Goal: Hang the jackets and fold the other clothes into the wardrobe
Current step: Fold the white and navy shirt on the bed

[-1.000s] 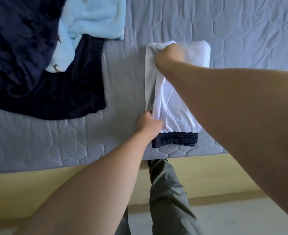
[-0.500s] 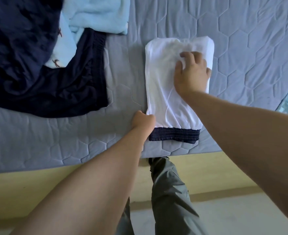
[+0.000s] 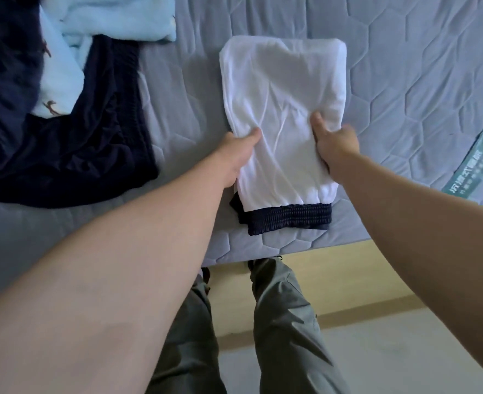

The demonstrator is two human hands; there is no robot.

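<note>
A folded white garment (image 3: 284,89) with a dark navy elastic waistband (image 3: 287,218) lies on the grey quilted mattress (image 3: 405,81) near its front edge. My left hand (image 3: 238,153) grips the garment's left side, thumb on top and fingers under the cloth. My right hand (image 3: 335,142) grips the right side the same way, thumb pressed on the white fabric. Both hands hold it around its middle, and the near end with the waistband sits a little raised.
A dark navy garment (image 3: 64,143) and a light blue printed one (image 3: 101,21) lie spread at the left of the mattress. A teal label (image 3: 467,169) marks the mattress corner at right. Below the bed edge are the yellow bed frame (image 3: 334,277), the floor and my grey trouser legs.
My right hand left the top of the white garment and came down to grip its right side. My left hand shifted up from the lower corner to grip the left side.
</note>
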